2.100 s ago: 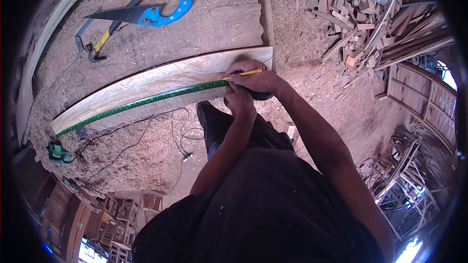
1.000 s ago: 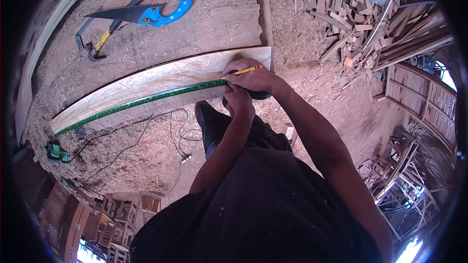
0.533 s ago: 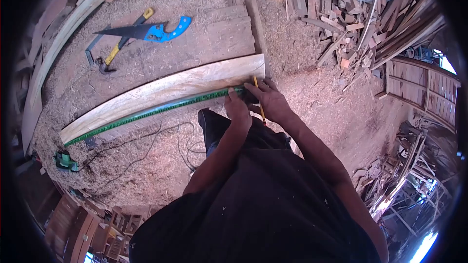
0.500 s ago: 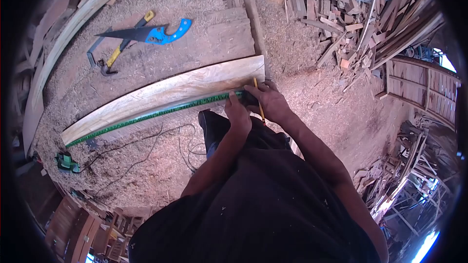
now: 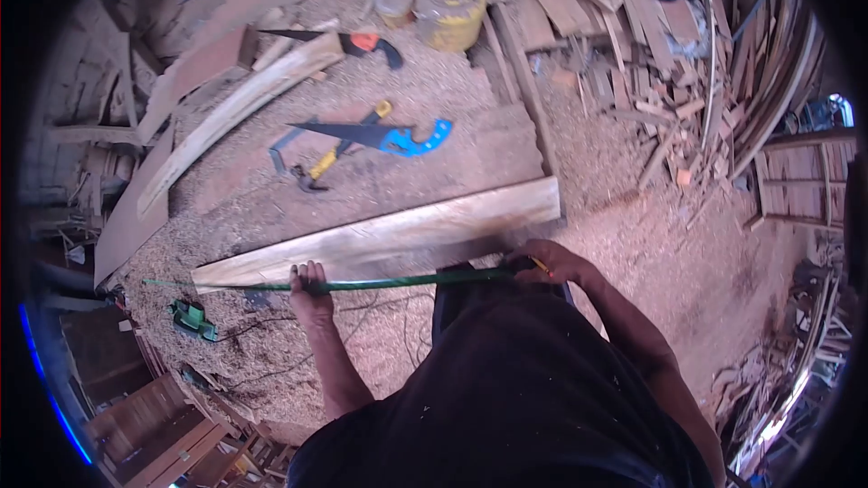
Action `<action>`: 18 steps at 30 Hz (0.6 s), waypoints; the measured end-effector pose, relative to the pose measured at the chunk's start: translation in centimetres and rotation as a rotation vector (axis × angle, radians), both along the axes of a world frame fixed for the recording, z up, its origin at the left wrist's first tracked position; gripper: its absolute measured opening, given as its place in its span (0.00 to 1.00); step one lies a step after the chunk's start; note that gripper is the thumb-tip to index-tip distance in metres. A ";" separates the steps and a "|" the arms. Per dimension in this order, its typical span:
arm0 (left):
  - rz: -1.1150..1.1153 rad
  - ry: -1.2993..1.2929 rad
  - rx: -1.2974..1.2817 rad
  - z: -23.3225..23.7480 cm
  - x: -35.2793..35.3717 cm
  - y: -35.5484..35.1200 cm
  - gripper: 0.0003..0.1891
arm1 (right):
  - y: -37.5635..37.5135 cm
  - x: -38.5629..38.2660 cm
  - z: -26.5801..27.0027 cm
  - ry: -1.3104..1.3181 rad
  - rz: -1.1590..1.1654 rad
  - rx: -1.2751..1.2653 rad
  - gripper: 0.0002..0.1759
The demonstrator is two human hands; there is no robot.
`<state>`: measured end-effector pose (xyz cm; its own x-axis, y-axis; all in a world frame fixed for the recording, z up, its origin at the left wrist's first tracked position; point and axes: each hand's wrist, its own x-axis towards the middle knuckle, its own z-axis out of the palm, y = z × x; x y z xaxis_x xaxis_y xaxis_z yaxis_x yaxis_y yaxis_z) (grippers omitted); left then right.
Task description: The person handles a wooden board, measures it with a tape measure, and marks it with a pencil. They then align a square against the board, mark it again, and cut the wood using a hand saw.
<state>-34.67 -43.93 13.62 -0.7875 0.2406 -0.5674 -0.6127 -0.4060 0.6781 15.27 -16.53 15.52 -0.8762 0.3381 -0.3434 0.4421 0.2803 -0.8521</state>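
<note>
My left hand [image 5: 312, 287] is closed round the green tape measure blade [image 5: 398, 282], near the left part of a long pale wooden plank [image 5: 389, 230]. The blade runs along the plank's near edge and sticks out past its left end. At the other end of the blade, my right hand [image 5: 551, 262] is closed by the plank's right end. A yellow pencil [image 5: 542, 266] shows between its fingers. The dark tape case there is mostly hidden by that hand and blurred.
Beyond the plank lie a blue-handled saw [image 5: 389, 137], a yellow-handled hammer [image 5: 325, 163] and an orange-and-black saw [image 5: 362, 42]. Yellow buckets [image 5: 452, 14] stand farther back. A green power tool [image 5: 192, 320] sits in shavings at left, its cord trailing. Scrap wood [image 5: 669, 117] is heaped at right.
My left hand has moved from beside the right hand leftward along the blade. The blade has come away from the plank's edge at the right. The view has shifted, showing more of the back.
</note>
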 end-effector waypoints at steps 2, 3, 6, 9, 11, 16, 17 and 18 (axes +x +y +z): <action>0.017 0.051 0.013 1.3 -4.4 1.2 0.15 | -0.7 -2.2 -2.5 0.022 -0.085 -0.007 0.26; -0.171 0.086 0.276 0.2 -6.5 1.5 0.15 | -0.5 -3.6 -2.9 0.035 -0.128 -0.007 0.25; -0.527 0.148 0.677 -3.4 -9.4 4.2 0.14 | 0.3 -9.1 -2.5 -0.014 -0.225 -0.079 0.24; -0.461 0.015 0.137 -3.1 -4.7 10.9 0.15 | 0.7 -14.4 -3.2 0.050 -0.388 -0.096 0.21; -0.764 0.147 -0.089 -2.9 -1.8 15.2 0.19 | 2.2 -17.9 -3.7 0.116 -0.450 -0.029 0.16; -0.968 0.014 -0.050 -3.9 4.0 25.0 0.30 | 6.3 -25.2 -2.6 0.109 -0.531 0.302 0.16; -1.017 0.005 -0.082 -2.8 4.4 26.7 0.31 | 7.1 -26.4 -2.6 0.137 -0.562 0.335 0.16; -1.066 -0.006 -0.115 -2.1 4.4 28.0 0.32 | 8.1 -27.6 -2.6 0.164 -0.591 0.368 0.16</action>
